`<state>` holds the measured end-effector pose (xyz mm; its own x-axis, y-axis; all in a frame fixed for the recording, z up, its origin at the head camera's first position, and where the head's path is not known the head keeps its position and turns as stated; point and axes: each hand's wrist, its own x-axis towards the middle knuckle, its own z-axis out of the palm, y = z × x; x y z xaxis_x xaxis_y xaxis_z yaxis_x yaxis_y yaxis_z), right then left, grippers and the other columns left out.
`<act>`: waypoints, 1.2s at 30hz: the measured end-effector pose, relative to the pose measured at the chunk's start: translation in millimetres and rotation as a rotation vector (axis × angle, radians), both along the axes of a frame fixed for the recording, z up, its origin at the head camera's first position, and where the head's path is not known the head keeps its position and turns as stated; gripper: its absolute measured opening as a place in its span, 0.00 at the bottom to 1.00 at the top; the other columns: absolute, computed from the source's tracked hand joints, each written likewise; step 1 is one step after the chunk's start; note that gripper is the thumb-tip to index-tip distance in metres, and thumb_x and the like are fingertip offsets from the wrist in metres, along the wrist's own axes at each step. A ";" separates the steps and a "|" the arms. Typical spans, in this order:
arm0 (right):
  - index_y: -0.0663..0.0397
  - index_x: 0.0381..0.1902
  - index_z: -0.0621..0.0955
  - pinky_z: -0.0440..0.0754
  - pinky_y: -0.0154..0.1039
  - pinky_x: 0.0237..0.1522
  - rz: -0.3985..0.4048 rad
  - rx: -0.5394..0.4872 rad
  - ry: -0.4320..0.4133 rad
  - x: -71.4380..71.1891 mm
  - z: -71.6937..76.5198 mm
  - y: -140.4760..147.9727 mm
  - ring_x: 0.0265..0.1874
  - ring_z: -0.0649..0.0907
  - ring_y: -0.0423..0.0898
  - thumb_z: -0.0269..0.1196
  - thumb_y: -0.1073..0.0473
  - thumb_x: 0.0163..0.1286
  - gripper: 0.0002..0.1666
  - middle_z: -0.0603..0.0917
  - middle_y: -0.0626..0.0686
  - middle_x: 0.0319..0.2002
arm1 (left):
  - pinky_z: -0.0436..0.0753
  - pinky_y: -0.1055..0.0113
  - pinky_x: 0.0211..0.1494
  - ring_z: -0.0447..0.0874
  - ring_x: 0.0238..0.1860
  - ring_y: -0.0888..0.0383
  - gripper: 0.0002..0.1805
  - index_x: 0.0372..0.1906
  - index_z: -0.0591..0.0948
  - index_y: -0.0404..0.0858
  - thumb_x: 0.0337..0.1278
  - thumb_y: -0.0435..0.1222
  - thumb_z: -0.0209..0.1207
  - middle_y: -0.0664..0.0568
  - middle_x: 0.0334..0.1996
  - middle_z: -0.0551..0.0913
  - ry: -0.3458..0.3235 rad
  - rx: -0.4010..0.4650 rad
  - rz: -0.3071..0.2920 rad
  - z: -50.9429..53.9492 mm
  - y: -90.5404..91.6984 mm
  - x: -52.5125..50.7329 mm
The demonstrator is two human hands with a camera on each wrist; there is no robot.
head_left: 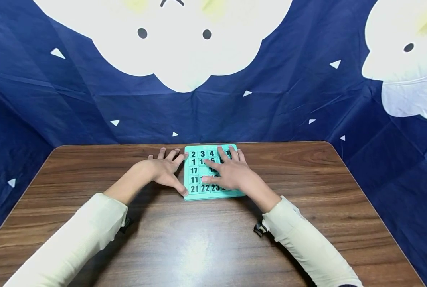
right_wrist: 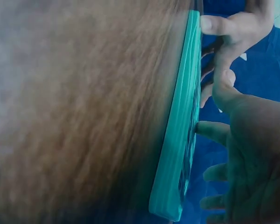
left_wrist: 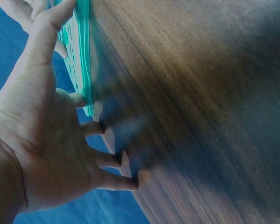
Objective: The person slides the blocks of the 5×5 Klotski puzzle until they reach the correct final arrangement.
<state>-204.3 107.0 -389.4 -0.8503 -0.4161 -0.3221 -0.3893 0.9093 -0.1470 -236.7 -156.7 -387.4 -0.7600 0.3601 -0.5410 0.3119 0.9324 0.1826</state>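
Observation:
A turquoise number slide puzzle (head_left: 194, 179) lies flat near the table's far edge, black numerals on its tiles and one gap in the third row. At its left side my left hand (head_left: 160, 170) has its fingers spread, with thumb and index finger at the left edge of the frame. My right hand (head_left: 233, 173) is spread over the right part of the puzzle, hiding many tiles. In the right wrist view, a fingertip of the right hand (right_wrist: 256, 149) meets the tile face above the puzzle's thick side (right_wrist: 175, 140). Neither hand curls round anything.
The brown wood-grain table (head_left: 156, 247) stretches towards me and to both sides. A dark blue cloth (head_left: 289, 107) with white cloud shapes hangs directly behind its far edge and wraps round the sides.

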 end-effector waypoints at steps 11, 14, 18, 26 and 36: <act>0.23 0.89 0.68 0.36 0.72 0.92 -0.011 -0.037 -0.037 18.5 7.3 17.6 0.94 0.36 0.69 0.53 0.17 0.81 0.46 0.37 0.56 0.95 | 0.40 0.13 0.85 0.21 0.91 0.22 0.84 0.96 0.35 0.55 0.46 0.79 0.74 0.38 0.95 0.30 -0.009 -0.013 0.001 5.0 -0.4 -0.3; 0.23 0.90 0.67 0.37 0.72 0.92 0.019 -0.061 -0.037 19.3 5.9 11.3 0.94 0.37 0.69 0.52 0.16 0.80 0.47 0.38 0.56 0.95 | 0.39 0.13 0.85 0.20 0.91 0.23 0.83 0.96 0.35 0.55 0.47 0.79 0.73 0.38 0.95 0.30 -0.015 -0.015 0.001 4.1 -0.1 -1.3; 0.23 0.90 0.66 0.37 0.73 0.92 0.046 -0.084 -0.047 16.8 5.8 9.8 0.94 0.37 0.69 0.50 0.16 0.81 0.47 0.37 0.56 0.95 | 0.39 0.13 0.84 0.21 0.91 0.22 0.83 0.96 0.34 0.54 0.47 0.79 0.73 0.37 0.95 0.29 -0.020 -0.006 0.005 3.0 -0.7 -0.6; 0.31 0.89 0.70 0.37 0.73 0.92 -0.035 -0.060 -0.046 17.1 11.0 36.2 0.94 0.38 0.70 0.53 0.19 0.82 0.47 0.38 0.59 0.95 | 0.38 0.13 0.84 0.19 0.91 0.23 0.84 0.96 0.34 0.55 0.46 0.79 0.73 0.39 0.95 0.28 -0.014 -0.002 0.000 2.0 -1.1 0.7; 0.25 0.91 0.62 0.35 0.73 0.92 0.003 -0.111 -0.063 8.0 2.2 23.1 0.94 0.36 0.70 0.52 0.17 0.81 0.49 0.37 0.57 0.95 | 0.41 0.12 0.84 0.21 0.91 0.21 0.83 0.96 0.35 0.55 0.47 0.80 0.73 0.37 0.95 0.30 -0.012 -0.005 0.001 1.9 0.3 1.0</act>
